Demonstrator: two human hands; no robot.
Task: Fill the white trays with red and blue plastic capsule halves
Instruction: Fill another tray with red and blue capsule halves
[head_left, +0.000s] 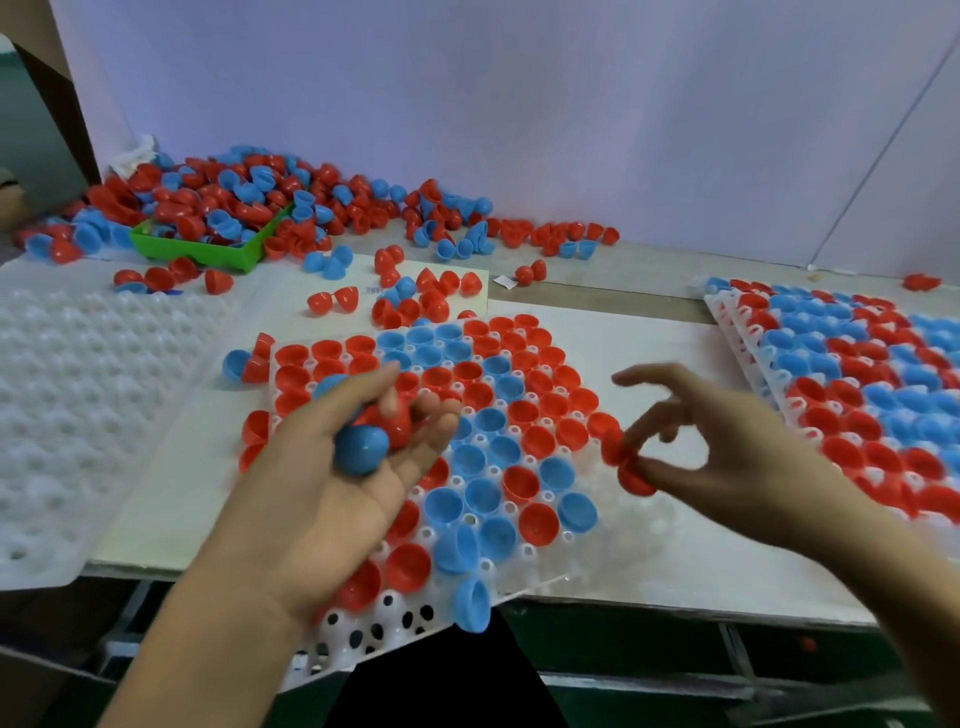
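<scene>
Capsule halves fill most of the white tray (524, 584) in front of me, red ones and blue ones sitting open side up in its round cups, with bare cups along the near edge and the right side. My left hand (332, 467) is palm up over the tray, and its fingers curl around a blue half (361, 449) and a red half (392, 418). My right hand (727, 441) is just off the tray's right side, and its thumb and finger pinch another red half (626, 467) while the other fingers spread out. One blue half (472, 605) leans on its side at the near edge of the tray. On the right is a full tray (748, 332), packed with red and blue. On the left lies an empty white tray (78, 389). At the back of the table (649, 332) is a big loose pile (291, 208) of red and blue halves, and a green bin (208, 249) sits in it
</scene>
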